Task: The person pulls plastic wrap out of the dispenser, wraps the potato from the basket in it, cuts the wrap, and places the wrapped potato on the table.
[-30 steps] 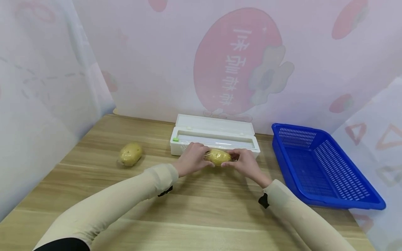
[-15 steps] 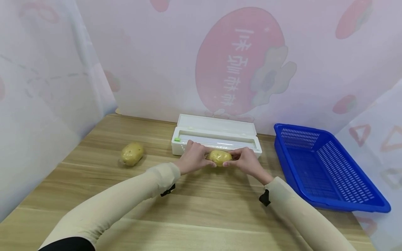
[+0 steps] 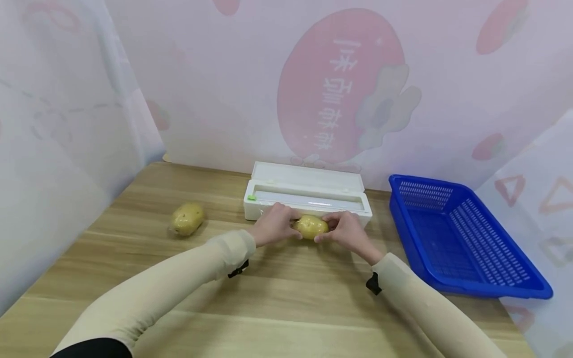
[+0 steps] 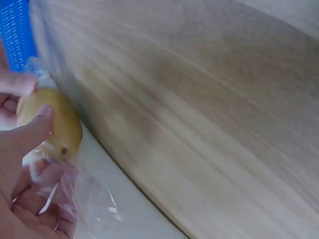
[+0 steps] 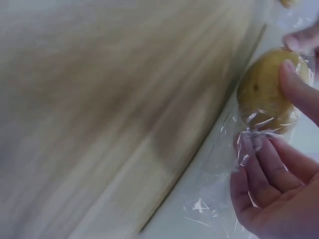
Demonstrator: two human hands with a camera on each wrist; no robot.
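Both hands hold one yellow potato point(image 3: 311, 226) in front of a white cling film dispenser point(image 3: 309, 194) whose lid stands up at the back. My left hand point(image 3: 276, 224) grips the potato's left end, thumb on its near side. On the other end my right hand point(image 3: 346, 232) grips in the same way. In the left wrist view, clear cling film point(image 4: 97, 204) lies around the potato and over the fingers. The right wrist view shows film point(image 5: 259, 130) gathered at the fingertips below the potato. Some fingers are hidden behind it.
A second potato point(image 3: 188, 219), shiny with film, lies on the wooden table point(image 3: 250, 308) to the left. A blue plastic basket point(image 3: 409, 238) stands at the right. A printed cloth point(image 3: 215, 89) hangs behind the table.
The potato has turned slightly between the hands and shows more of its surface. The hands have stayed nearly in place. The view has shifted a little.
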